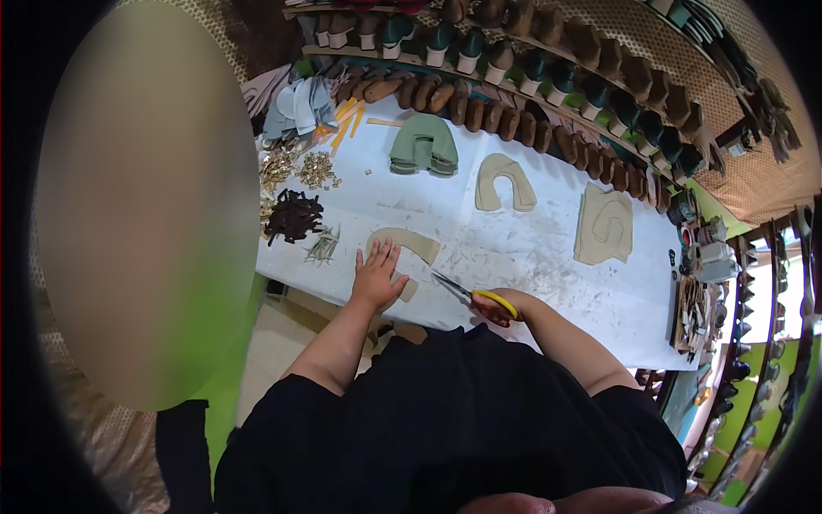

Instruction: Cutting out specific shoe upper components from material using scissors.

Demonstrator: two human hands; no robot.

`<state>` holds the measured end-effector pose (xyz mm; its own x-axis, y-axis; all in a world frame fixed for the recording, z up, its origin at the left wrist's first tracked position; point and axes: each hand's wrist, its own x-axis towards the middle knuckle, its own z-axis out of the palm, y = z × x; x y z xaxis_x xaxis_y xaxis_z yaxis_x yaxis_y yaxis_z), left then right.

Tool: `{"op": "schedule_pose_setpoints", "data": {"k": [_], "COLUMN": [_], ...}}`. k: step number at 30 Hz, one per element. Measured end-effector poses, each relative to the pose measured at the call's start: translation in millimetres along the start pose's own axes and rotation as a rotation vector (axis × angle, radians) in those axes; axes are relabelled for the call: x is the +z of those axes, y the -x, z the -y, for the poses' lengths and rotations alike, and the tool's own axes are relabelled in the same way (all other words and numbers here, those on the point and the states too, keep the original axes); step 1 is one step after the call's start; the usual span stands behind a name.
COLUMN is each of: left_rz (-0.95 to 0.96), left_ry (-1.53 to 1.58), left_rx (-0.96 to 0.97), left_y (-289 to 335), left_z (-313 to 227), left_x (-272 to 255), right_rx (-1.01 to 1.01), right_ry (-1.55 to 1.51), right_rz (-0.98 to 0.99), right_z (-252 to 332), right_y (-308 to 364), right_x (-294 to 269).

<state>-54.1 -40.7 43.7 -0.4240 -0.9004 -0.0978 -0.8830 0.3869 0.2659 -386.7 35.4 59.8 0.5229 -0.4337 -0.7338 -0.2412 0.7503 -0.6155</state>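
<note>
My left hand [375, 274] lies flat with fingers spread on a beige U-shaped piece [419, 246], pressing it to the white tabletop near the front edge. Part of the piece is hidden under the hand. My right hand [511, 305] is closed round the yellow and dark red handles of a pair of scissors [452, 283]. The slim blades point left, with their tips close to the piece's right end; whether they touch it I cannot tell. Farther back lie a similar beige U-shaped piece [485, 187] and a stack of green U-shaped pieces [418, 137].
On the right of the white table [531, 248] lies a beige sheet [591, 236] with a curved shape on it. Dark strips [294, 216] and small gold-coloured bits [317, 170] are heaped at left. Shoe lasts [475, 114] line the back; a cluttered holder [695, 313] stands at the right edge.
</note>
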Motion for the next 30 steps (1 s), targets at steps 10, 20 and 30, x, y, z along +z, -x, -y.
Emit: {"op": "schedule_pose_setpoints", "data": {"k": [10,20,30], "left_rz": [-0.009,-0.047,-0.018], "left_ry": [0.022,0.018,0.021], "left_rx": [0.003,0.017,-0.003], "left_y": [0,-2,0], "left_z": [1,5,2], "left_x": [-1,3,-3], "right_rx": [-0.141,0.054,0.074], "right_ry": [0.122,0.259,0.373], "right_rz": [-0.121,-0.231,-0.302], "right_z": [7,29,50], "right_y": [-30,-22,-13], "right_x": [-4,-1,6]}}
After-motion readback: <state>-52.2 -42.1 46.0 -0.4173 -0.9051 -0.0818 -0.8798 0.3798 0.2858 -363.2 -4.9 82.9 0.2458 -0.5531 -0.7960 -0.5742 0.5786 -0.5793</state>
